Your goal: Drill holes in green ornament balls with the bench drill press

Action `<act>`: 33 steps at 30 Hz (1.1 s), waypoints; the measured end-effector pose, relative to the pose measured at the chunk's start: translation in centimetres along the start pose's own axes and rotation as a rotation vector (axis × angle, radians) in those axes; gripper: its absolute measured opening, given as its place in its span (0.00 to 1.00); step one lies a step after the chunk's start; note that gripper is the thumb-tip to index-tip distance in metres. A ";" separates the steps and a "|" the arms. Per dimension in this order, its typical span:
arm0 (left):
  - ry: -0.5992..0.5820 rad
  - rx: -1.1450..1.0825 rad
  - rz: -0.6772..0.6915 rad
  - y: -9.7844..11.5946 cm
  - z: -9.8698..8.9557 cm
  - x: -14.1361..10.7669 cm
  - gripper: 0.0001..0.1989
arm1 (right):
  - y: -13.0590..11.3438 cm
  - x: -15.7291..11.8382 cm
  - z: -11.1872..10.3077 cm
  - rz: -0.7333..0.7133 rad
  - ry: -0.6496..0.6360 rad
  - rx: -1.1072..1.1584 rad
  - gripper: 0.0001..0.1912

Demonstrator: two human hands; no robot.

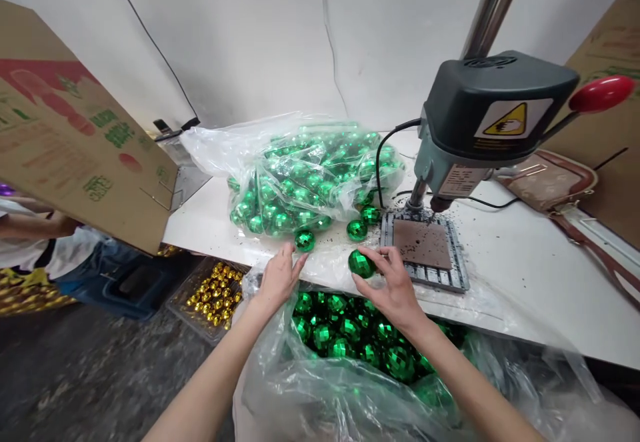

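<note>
A shiny green faceted ball [361,264] is pinched between the thumb and fingers of my right hand [393,285], just left of the drill press base. My left hand [280,275] has its thumb and fingers apart at the near side of another green ball [305,240]; whether they touch it I cannot tell. Two more loose balls, one of them this green ball [357,231], rest by the clear plastic bag [215,149] full of green balls. Below my hands, an open plastic bag [320,389] holds many more green balls at the table edge.
The drill press [490,115] stands right on the white table [520,262], with a brown board [423,242] on its base. A handbag [555,175] lies behind it. Left are a cardboard box [85,129], a crate of gold balls [215,295] and another person's arm [30,225].
</note>
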State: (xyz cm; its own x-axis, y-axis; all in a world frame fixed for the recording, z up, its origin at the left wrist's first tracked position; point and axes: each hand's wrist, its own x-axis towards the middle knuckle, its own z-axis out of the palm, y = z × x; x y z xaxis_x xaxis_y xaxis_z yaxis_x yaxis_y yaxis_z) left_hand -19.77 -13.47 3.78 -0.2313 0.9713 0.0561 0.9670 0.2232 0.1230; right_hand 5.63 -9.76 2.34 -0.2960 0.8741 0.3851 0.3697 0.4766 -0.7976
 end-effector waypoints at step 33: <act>0.095 -0.256 0.533 11.2 1.7 2.2 0.32 | 2.5 -4.8 -8.3 0.134 0.277 -0.035 0.23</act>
State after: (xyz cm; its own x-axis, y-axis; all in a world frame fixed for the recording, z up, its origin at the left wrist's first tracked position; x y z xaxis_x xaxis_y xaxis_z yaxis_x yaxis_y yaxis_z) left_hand -9.22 -8.72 3.63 0.2584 0.9297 0.2626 0.8988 -0.3310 0.2874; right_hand 15.30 -11.93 2.36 0.0066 0.9194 0.3932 0.4206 0.3542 -0.8353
